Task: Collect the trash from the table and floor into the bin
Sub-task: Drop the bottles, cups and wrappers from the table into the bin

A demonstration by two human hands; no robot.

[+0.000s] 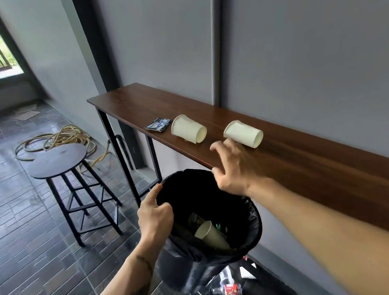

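My left hand (153,212) grips the rim of a black-lined bin (251,233), held up just below the table's front edge. Inside the bin lies a paper cup (210,235) among other trash. My right hand (235,167) hovers open over the edge of the narrow wooden table (312,165), fingers spread, just short of a tipped paper cup (244,134). A second paper cup (188,129) lies on its side further left, with a dark blue wrapper (158,124) beside it. On the floor under the bin lie a crushed bottle with a red label (229,289) and white scraps (248,273).
A round dark stool (59,160) stands left of the table. A coiled hose (61,140) lies on the tiled floor behind it. Cardboard pieces (26,113) rest near the doorway. The grey wall runs right behind the table.
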